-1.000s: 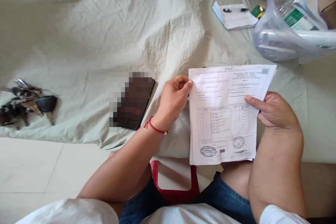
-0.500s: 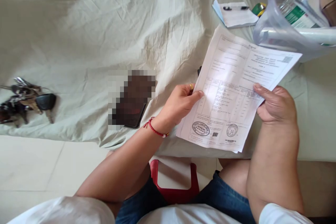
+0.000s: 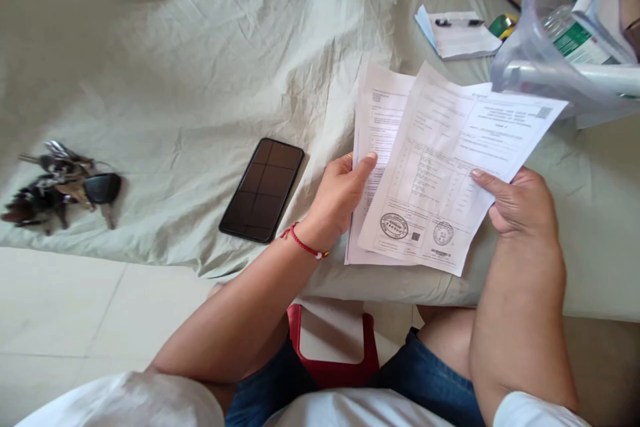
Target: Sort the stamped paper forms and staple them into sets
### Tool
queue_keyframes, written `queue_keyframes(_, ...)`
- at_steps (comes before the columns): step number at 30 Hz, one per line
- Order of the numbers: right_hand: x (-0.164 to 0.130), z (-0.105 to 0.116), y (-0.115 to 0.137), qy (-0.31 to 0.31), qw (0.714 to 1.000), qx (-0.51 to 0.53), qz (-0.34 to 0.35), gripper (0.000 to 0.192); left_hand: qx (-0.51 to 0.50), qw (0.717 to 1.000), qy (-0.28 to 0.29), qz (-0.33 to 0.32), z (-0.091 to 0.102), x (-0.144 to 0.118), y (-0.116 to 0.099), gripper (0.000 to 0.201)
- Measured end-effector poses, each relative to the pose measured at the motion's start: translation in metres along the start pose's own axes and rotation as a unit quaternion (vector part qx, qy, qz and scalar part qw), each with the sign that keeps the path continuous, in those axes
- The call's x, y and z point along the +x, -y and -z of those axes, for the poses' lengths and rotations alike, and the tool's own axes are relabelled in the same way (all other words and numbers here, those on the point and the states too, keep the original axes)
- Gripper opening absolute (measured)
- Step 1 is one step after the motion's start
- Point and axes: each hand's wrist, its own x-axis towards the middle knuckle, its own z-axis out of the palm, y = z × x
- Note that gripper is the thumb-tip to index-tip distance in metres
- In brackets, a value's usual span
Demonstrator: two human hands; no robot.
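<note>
- White stamped sheet (image 3: 435, 167), held over the bench (image 3: 150, 80) just in from its near edge, overlaps the rear sheets (image 3: 377, 103).
- Right hand (image 3: 525, 203): grip clamped on stamped sheet's right edge, thumb on top; right forearm (image 3: 520, 313) nearly straight.
- Left hand (image 3: 343, 190): grip clamped on rear sheets' left edge, thumb in front; left forearm (image 3: 240, 307) slants rightward across the near edge.

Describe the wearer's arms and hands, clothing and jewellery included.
The left hand has a golden ring and a red cord bracelet with a pale bead at the wrist. No jewellery shows on the right hand. Short white sleeves leave both forearms bare.
</note>
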Motion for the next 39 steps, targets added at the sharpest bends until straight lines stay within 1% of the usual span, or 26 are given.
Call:
queue_keyframes(3,0.005,0.007,-0.003,-0.015,1.000,-0.007,0.016,0.051,0.019,1.000,-0.014,0.015,-0.001,0.000,0.000,0.017)
queue_keyframes(6,0.007,0.014,-0.003,-0.036,0.998,-0.019,0.039,0.043,0.012,1.000,-0.006,-0.013,-0.001,0.000,0.003,0.009)
queue_keyframes(8,0.008,0.018,-0.002,-0.050,0.998,-0.026,0.042,0.041,-0.003,0.999,-0.001,-0.032,-0.001,-0.001,0.005,0.016)
queue_keyframes(10,0.007,0.020,-0.001,-0.049,0.998,-0.039,0.024,0.043,-0.011,0.999,-0.002,-0.040,-0.001,-0.001,0.008,0.026)
queue_keyframes(14,0.004,0.021,-0.002,-0.010,0.997,-0.074,-0.019,0.041,-0.016,0.999,0.006,-0.033,-0.003,0.000,0.011,0.033)
queue_keyframes(16,0.003,0.020,-0.003,0.001,0.996,-0.085,-0.029,0.040,-0.019,0.999,0.015,-0.026,-0.003,0.000,0.011,0.036)
queue_keyframes(19,0.003,0.017,-0.003,0.014,0.995,-0.093,-0.039,0.042,-0.021,0.999,0.020,-0.020,-0.003,0.000,0.012,0.040)
queue_keyframes(21,0.003,0.017,-0.002,0.011,0.993,-0.110,-0.047,0.041,-0.024,0.999,0.019,-0.017,-0.003,-0.001,0.012,0.041)
queue_keyframes(25,0.005,0.021,-0.001,-0.015,0.984,-0.166,-0.060,0.031,-0.029,0.999,0.018,-0.020,-0.002,-0.002,0.012,0.048)
queue_keyframes(28,0.007,0.024,-0.003,-0.030,0.983,-0.173,-0.058,0.033,-0.025,0.999,0.020,-0.014,-0.003,-0.003,0.011,0.049)
queue_keyframes(30,0.008,0.024,-0.004,-0.023,0.983,-0.172,-0.058,0.036,-0.026,0.999,0.023,-0.012,-0.004,-0.004,0.011,0.049)
queue_keyframes(32,0.009,0.023,-0.005,-0.013,0.984,-0.167,-0.063,0.038,-0.034,0.999,0.024,-0.015,-0.005,-0.005,0.010,0.046)
queue_keyframes(34,0.009,0.022,-0.005,-0.013,0.985,-0.161,-0.064,0.038,-0.046,0.999,0.013,-0.022,-0.005,-0.005,0.010,0.037)
queue_keyframes(36,0.010,0.020,-0.005,-0.022,0.985,-0.160,-0.054,0.040,-0.051,0.998,-0.009,-0.027,-0.005,-0.004,0.009,0.028)
queue_keyframes(39,0.011,0.021,-0.006,-0.042,0.986,-0.156,-0.028,0.042,-0.043,0.998,-0.033,-0.014,-0.002,-0.001,0.010,0.019)
